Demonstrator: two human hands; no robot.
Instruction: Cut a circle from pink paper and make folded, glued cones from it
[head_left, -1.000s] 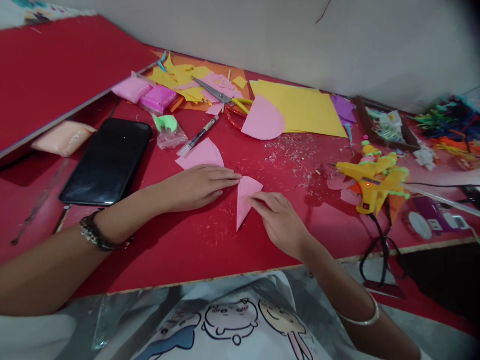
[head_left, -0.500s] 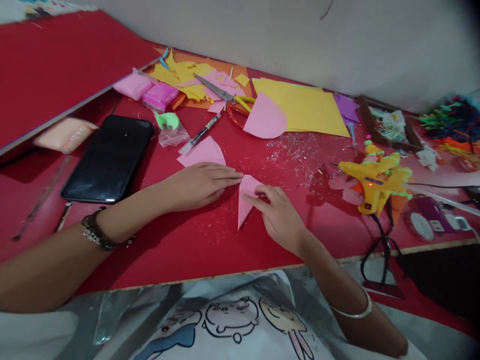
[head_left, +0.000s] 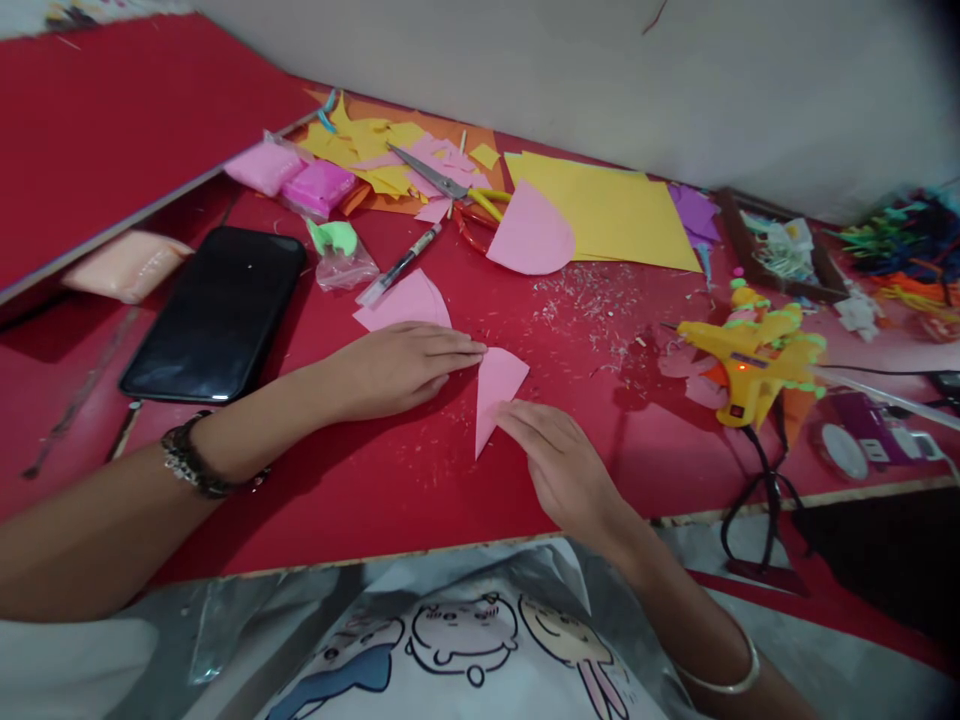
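Note:
A folded pink paper wedge (head_left: 499,380) lies on the red table with its point toward me. My left hand (head_left: 401,368) rests flat, fingers stretched out, its fingertips at the wedge's upper left corner. My right hand (head_left: 559,455) has its fingers extended and close together, the tips touching the wedge's lower right edge. Just beyond my left hand are rounded pink paper pieces (head_left: 412,300), partly covered by it. A capped pen (head_left: 401,265) lies against those pieces. Farther back, a pink half-round paper (head_left: 532,232) covers part of the handles of the scissors (head_left: 442,183).
A black phone (head_left: 216,312) lies at left beside bagged clay (head_left: 127,265). Yellow paper sheets (head_left: 622,210) and scraps (head_left: 375,150) are at the back. At right stand a yellow glue gun (head_left: 750,360) with its cord and a brown tray (head_left: 780,245). Small shavings (head_left: 585,300) litter the table.
My right hand has slid down and toward me along the wedge, from its upper right part to its lower right edge, uncovering the upper corner. My left hand has stayed in place.

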